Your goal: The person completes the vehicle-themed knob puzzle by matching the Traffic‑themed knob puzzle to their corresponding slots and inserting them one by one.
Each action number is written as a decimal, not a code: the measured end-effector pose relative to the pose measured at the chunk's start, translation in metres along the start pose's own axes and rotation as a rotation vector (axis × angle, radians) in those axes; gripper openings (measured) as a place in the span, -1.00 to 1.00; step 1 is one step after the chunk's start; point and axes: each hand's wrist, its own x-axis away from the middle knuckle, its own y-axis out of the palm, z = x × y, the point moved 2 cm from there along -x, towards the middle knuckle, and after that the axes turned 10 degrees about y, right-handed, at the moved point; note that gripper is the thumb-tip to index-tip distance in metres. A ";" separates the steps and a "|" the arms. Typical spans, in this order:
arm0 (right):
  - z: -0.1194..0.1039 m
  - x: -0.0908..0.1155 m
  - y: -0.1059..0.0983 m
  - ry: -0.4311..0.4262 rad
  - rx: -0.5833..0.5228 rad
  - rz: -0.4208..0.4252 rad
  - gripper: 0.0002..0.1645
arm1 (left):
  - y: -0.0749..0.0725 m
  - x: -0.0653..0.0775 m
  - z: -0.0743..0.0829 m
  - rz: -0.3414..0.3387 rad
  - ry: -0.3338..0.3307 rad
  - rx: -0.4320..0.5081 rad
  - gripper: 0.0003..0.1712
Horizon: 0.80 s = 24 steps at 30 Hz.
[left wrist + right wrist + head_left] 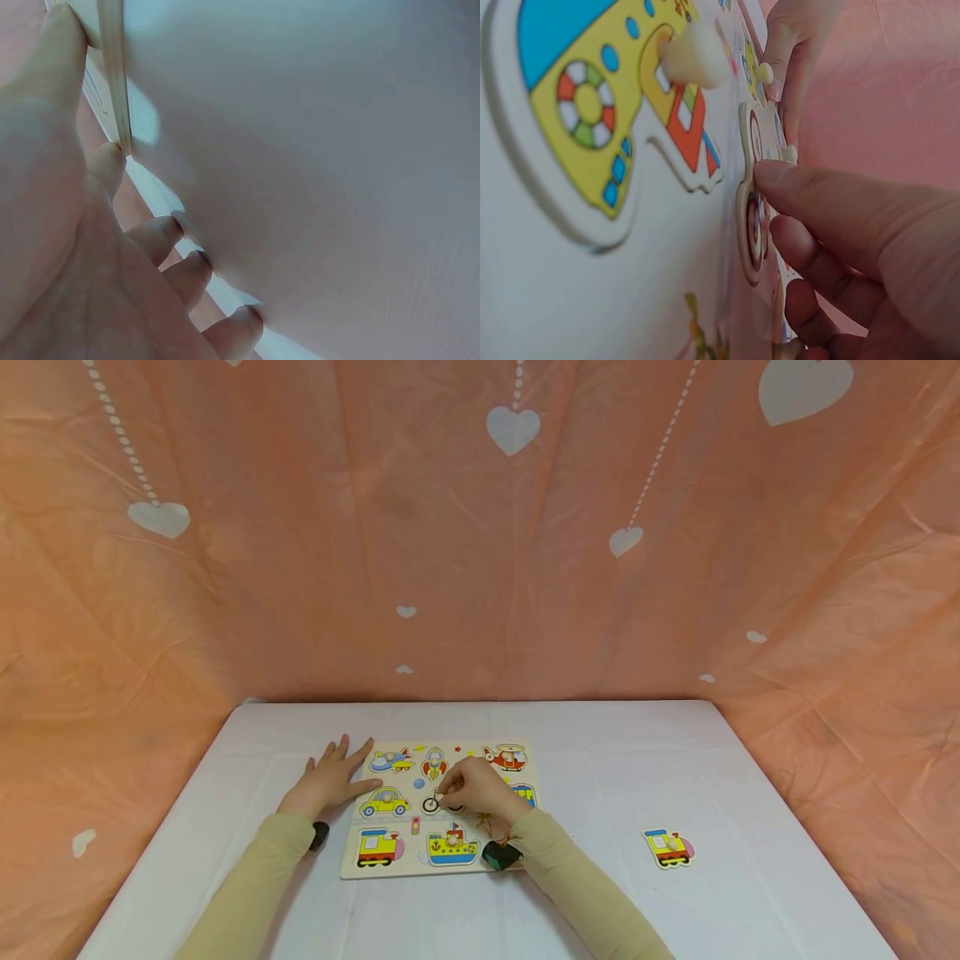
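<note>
A wooden puzzle board [414,862] with vehicle pictures lies on the table. My right hand [476,789] is over its middle, thumb and fingers pinching the bicycle piece [751,202], which tilts slightly off the board in the right wrist view. My fingers hide part of that piece. At the board's left edge my left hand [322,787] lies with fingers spread; its thumb and index finger touch the board, the others rest on the table. Around the bicycle are a car piece [386,802], a boat piece [453,846], a rocket piece [434,763] and a helicopter piece [507,758].
A loose train piece [670,848] with a knob lies on the white table [600,760] to the right. A matching train picture [378,848] shows at the board's lower left. An airplane piece [392,762] is at the upper left. Behind hangs a pink curtain [450,543] with hearts.
</note>
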 end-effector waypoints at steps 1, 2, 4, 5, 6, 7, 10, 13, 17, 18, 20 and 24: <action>0.000 0.000 0.000 -0.003 0.000 -0.001 -0.91 | 0.000 0.000 0.000 0.001 0.000 -0.001 0.04; 0.000 0.000 0.000 -0.007 0.005 0.000 -0.91 | 0.000 -0.001 -0.001 0.002 0.000 -0.001 0.04; 0.000 0.000 0.000 -0.014 0.015 0.005 -0.91 | 0.001 -0.001 -0.001 0.003 0.000 0.001 0.04; 0.000 0.000 0.000 -0.017 0.017 0.006 -0.91 | 0.001 -0.001 -0.001 0.003 0.000 0.001 0.04; 0.000 0.000 0.000 -0.019 0.019 0.006 -0.91 | 0.001 -0.001 -0.002 0.002 -0.001 0.003 0.04; 0.000 0.000 0.000 -0.021 0.019 0.007 -0.90 | 0.001 -0.002 -0.002 0.002 0.000 0.005 0.05; 0.000 0.001 -0.001 -0.016 0.004 0.000 -0.89 | 0.002 -0.002 -0.002 0.000 0.000 0.011 0.06; 0.001 0.003 -0.003 -0.020 -0.008 -0.006 -0.88 | 0.002 -0.002 -0.002 0.003 0.002 0.015 0.06; 0.001 0.006 -0.008 -0.022 -0.019 -0.021 -0.87 | 0.001 -0.002 -0.002 0.005 0.007 0.012 0.05; 0.002 0.007 -0.010 -0.027 -0.019 -0.025 -0.86 | 0.001 -0.002 -0.001 0.004 0.008 0.011 0.05; 0.003 0.009 -0.014 -0.027 -0.033 -0.045 -0.82 | 0.001 -0.002 -0.001 -0.001 0.009 0.014 0.05; 0.007 0.016 -0.025 -0.061 -0.045 -0.067 -0.76 | 0.000 -0.001 -0.001 -0.008 0.008 0.020 0.05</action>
